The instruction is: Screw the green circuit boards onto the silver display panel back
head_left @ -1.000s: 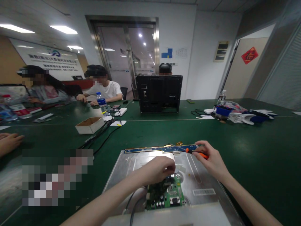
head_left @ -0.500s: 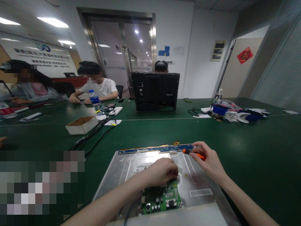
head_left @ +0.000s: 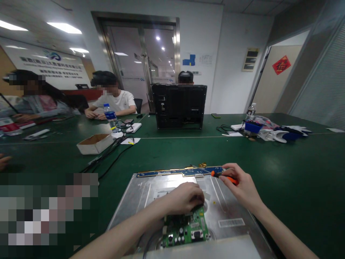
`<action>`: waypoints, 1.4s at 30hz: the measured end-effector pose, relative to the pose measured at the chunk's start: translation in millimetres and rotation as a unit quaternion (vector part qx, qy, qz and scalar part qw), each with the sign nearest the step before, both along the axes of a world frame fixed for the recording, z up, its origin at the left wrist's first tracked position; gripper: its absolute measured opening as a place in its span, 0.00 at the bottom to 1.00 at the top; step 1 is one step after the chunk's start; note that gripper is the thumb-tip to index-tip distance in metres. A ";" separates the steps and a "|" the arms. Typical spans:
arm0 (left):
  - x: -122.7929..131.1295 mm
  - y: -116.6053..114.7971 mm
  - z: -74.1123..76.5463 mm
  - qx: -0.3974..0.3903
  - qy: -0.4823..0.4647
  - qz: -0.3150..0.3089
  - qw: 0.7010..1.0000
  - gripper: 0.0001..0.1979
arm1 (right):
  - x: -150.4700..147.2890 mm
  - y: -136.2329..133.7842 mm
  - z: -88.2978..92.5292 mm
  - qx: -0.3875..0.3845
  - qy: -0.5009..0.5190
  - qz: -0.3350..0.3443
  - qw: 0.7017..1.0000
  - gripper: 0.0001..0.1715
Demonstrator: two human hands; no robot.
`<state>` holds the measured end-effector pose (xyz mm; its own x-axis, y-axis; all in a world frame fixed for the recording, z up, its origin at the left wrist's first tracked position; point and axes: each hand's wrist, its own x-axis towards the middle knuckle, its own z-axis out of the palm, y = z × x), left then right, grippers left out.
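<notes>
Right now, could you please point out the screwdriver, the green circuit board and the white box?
Screwdriver (head_left: 232, 180): head view, orange handle.
Green circuit board (head_left: 188, 226): head view, mid-face.
White box (head_left: 98, 147): head view, near wall.

White wall (head_left: 201, 32), perhaps slatted blinds (head_left: 323, 79)

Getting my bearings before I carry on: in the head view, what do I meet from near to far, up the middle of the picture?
Pale sheet → green circuit board → blue circuit strip → black casing → glass doors.
</notes>
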<state>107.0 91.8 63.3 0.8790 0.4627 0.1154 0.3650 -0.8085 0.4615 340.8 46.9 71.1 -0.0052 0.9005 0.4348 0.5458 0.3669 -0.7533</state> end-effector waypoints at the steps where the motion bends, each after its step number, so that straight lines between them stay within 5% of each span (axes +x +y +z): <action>1: 0.3 -0.2 -0.3 0.000 -0.001 0.002 1.000 0.07 | 0.4 0.3 -0.1 0.001 0.001 -0.001 1.000 0.12; 18: 2.2 -1.9 -3.8 0.000 0.021 0.032 0.999 0.04 | 3.1 1.6 -2.3 0.007 -0.002 -0.004 1.000 0.11; 33: -5.2 10.5 -3.0 -0.124 -0.004 0.030 0.992 0.07 | 5.2 0.7 -1.7 0.021 -0.011 -0.004 1.000 0.12; 42: -1.4 7.9 -1.7 -0.136 -0.011 0.062 0.989 0.06 | 5.2 0.5 -2.0 0.036 -0.010 -0.016 0.999 0.12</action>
<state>105.7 99.7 61.6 0.8124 0.5830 -0.0092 0.4408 -0.6038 0.6641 346.1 47.3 69.1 0.0135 0.8663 0.4994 0.5736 0.4024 -0.7135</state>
